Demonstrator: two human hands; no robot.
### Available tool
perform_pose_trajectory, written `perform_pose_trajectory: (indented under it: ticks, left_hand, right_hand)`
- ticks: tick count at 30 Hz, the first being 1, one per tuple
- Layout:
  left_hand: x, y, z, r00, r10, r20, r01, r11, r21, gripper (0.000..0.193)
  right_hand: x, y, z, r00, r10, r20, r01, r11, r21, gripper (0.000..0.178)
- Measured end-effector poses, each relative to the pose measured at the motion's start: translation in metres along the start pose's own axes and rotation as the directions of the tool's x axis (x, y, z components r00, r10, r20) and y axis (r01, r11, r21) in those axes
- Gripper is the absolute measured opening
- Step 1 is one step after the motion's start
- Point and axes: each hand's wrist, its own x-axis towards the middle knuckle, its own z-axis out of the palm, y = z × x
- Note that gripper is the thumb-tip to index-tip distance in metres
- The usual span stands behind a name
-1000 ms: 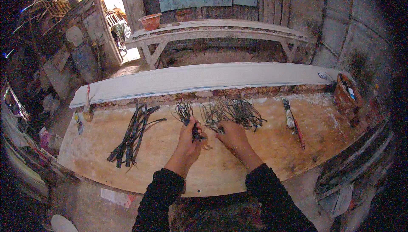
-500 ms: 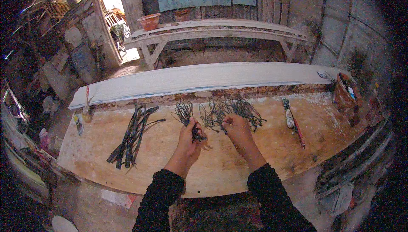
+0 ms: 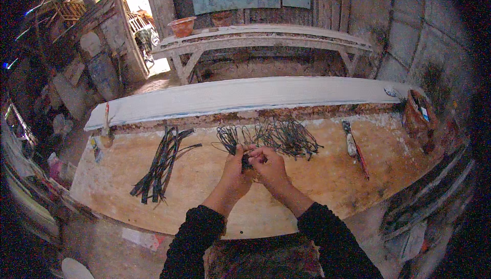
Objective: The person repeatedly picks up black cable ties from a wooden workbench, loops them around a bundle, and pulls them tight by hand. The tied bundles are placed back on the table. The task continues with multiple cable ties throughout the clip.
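Observation:
In my left hand (image 3: 234,175) is a bunch of thin dark looped cords (image 3: 227,138), its loops fanning out beyond the thumb. My right hand (image 3: 271,167) is closed in a pinch against the bunch's lower ends, touching the left fingers. A single loop of cord (image 3: 247,135) stands out just beyond the fingertips; which hand grips it is hard to tell. Farther off and to the right lies a loose pile of similar looped cords (image 3: 292,139). Several flat black strips (image 3: 157,170) lie crossed on the wooden board (image 3: 307,197) left of my hands.
A slim tool with a pale wrapped handle (image 3: 351,145) lies beside a red pen (image 3: 362,162) at the right. A brown container (image 3: 418,117) stands at the far right corner. Behind the board runs a long white-topped ledge (image 3: 245,94); a bench (image 3: 266,41) stands beyond.
My right hand has moved left from the cord pile to meet my left hand at the held bunch. The left hand has shifted slightly right.

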Motion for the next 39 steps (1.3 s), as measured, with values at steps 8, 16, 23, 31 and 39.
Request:
perform_pose_trajectory:
  ticks: [8,16,23,31,39]
  left_hand:
    - [-0.009,-0.002,0.005,0.993,-0.035,0.117,0.038,0.999,-0.02,0.027]
    - [0.012,-0.002,-0.026,0.998,0.046,-0.031,-0.047,0.999,-0.01,0.018]
    - [0.024,-0.002,-0.035,0.993,0.113,0.022,-0.112,0.992,-0.062,0.015]
    - [0.02,0.001,-0.035,0.989,0.146,-0.04,-0.147,0.989,-0.035,0.023]
    - [0.025,-0.004,-0.037,0.993,0.111,-0.04,-0.111,0.994,-0.008,0.029]
  right_hand:
    - [-0.001,0.015,0.001,0.983,-0.181,0.005,0.181,0.982,-0.059,0.011]
    - [0.009,0.014,-0.016,0.956,-0.286,0.066,0.289,0.88,-0.378,0.016]
    - [0.031,0.031,-0.065,0.941,-0.232,-0.246,0.012,0.75,-0.661,0.018]
    - [0.02,0.007,-0.04,0.995,0.083,-0.048,-0.092,0.701,-0.707,0.028]
    - [0.029,0.043,-0.045,0.996,0.027,-0.085,-0.079,0.706,-0.703,0.023]
